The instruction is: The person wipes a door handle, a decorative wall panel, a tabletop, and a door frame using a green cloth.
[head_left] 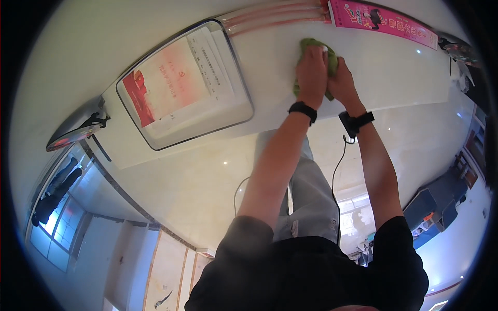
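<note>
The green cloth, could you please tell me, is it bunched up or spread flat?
Bunched up: the green cloth makes a crumpled patch, its uneven edges showing around the left hand and right hand.

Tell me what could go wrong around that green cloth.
Swept left, the green cloth under the left hand and right hand might bump the tray and jostle the papers inside. Pushed farther out and right, it could knock the pink box. The black cable hanging by the right wrist may snag on the table.
</note>
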`<state>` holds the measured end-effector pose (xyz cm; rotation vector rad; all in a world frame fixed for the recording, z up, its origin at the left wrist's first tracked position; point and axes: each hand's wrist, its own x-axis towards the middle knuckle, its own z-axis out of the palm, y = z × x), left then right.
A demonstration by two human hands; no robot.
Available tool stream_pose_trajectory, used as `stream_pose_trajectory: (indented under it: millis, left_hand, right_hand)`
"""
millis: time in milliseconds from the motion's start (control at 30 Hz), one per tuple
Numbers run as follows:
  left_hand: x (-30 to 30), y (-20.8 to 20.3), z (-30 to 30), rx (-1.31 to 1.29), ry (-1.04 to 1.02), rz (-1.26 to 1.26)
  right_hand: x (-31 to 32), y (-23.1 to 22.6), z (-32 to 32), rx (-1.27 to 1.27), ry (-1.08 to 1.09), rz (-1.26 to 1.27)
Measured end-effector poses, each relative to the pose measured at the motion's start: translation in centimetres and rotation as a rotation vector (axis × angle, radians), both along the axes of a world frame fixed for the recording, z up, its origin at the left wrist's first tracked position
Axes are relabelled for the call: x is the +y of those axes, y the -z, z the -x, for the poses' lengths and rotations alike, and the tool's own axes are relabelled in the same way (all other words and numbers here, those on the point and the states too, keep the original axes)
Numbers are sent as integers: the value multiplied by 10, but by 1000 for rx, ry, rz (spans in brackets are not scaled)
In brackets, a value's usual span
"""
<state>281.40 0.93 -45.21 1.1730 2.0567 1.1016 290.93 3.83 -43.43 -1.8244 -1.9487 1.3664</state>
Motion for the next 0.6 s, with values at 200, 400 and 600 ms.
stream_pose_trajectory:
  millis: [200,400,600]
  left_hand:
    - [-60,-3,-14,-95,-25,86]
    - [-97,-9,-5,-185,-209,273]
    - [-73,-5,-2,-51,-258,98]
  right_hand:
    - [-53,-5,-15,-51,-98,41]
    - [-81,-5,3,-35,-212,-4]
    - [-59,-6,7,-31,-274,14]
